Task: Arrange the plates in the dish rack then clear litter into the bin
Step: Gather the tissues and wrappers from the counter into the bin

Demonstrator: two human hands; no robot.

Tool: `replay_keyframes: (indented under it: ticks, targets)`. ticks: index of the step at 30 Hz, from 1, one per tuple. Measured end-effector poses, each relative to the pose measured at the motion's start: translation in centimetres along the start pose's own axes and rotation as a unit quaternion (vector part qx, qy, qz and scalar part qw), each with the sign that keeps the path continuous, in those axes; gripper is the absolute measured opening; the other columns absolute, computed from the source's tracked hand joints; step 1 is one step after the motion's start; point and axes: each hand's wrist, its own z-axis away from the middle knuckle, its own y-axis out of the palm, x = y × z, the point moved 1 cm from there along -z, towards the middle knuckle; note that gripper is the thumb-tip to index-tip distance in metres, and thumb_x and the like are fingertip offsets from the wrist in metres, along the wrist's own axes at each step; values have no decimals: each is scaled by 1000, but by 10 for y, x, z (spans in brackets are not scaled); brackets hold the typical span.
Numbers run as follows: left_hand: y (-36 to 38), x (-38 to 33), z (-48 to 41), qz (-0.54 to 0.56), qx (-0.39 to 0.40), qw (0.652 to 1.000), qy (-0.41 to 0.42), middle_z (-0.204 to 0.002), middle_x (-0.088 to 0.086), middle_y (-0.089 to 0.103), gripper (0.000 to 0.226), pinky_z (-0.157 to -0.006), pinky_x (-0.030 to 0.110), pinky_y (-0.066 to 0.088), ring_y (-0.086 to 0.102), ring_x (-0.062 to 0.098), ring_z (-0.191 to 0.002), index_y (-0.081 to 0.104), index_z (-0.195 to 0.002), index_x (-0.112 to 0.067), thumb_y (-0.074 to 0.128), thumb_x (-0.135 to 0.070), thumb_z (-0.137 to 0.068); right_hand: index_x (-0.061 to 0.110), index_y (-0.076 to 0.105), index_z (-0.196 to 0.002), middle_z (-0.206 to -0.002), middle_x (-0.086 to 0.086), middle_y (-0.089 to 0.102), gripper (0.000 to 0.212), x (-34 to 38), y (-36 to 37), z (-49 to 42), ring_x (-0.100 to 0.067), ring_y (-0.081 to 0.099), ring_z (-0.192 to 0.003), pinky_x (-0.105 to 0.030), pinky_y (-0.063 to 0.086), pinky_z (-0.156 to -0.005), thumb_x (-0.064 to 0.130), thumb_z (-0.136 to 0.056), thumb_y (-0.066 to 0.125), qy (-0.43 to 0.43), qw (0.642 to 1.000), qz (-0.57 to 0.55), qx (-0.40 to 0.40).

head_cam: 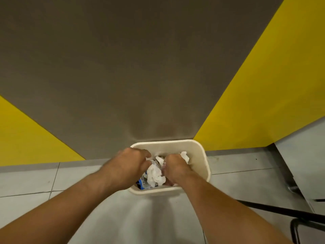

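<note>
A cream plastic bin stands on the floor against the wall, seen from above. Both my hands are over its mouth. My right hand grips crumpled white tissue that sticks out past the knuckles. My left hand hovers at the bin's left rim with its fingers curled down; whether it holds anything is hidden. Between the hands lies more crumpled white paper, and under it a blue and white wrapper. No plates or dish rack are in view.
The bin sits at the foot of a grey and yellow wall on grey floor tiles. At the lower right a black metal frame and a grey cabinet side stand close to the bin.
</note>
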Motion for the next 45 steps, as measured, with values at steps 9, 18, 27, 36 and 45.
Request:
replay_keyframes:
  ticks: [9, 18, 27, 36, 45]
  targets:
    - [-21, 3, 20, -20, -31, 999, 38, -131, -14, 52, 37, -96, 32, 44, 53, 14, -117, 53, -128, -34, 44, -49, -95, 35, 45, -133, -124, -1, 62, 65, -2, -21, 16, -23, 61, -105, -35, 52, -93, 36, -75, 73, -4, 999, -21, 37]
    - [-130, -30, 73, -37, -15, 997, 71, -128, -15, 49, 39, -94, 32, 46, 51, 11, -115, 49, -129, -37, 40, -54, -95, 33, 49, -135, -135, 6, 50, 59, 37, -129, 137, -17, 55, -115, -30, 48, -90, 48, -81, 68, -10, 999, 44, -22]
    - [-317, -78, 189, -4, -70, 991, 115, -122, -15, 55, 70, -94, 36, 46, 52, 9, -116, 49, -126, -37, 16, -75, -77, 34, 58, -123, -128, 11, 56, 48, 139, -283, 301, -16, 46, -121, -32, 41, -97, 61, -83, 59, -103, 986, 24, -125]
    - [-497, -93, 294, -8, -145, 981, 126, -131, -22, 51, 67, -91, 24, 46, 50, 2, -117, 43, -132, -40, 21, -77, -81, 40, 48, -133, -137, 20, 48, 63, 254, -437, 427, -5, 37, -129, -33, 37, -107, 72, -79, 52, -196, 963, 18, -183]
    - [-616, -40, 332, -30, -178, 977, 110, -131, -18, 51, 68, -96, 35, 45, 49, 6, -118, 43, -132, -39, 20, -78, -81, 40, 46, -134, -141, 18, 45, 52, 379, -494, 456, -8, 39, -130, -33, 37, -109, 60, -87, 56, -212, 950, -13, -229]
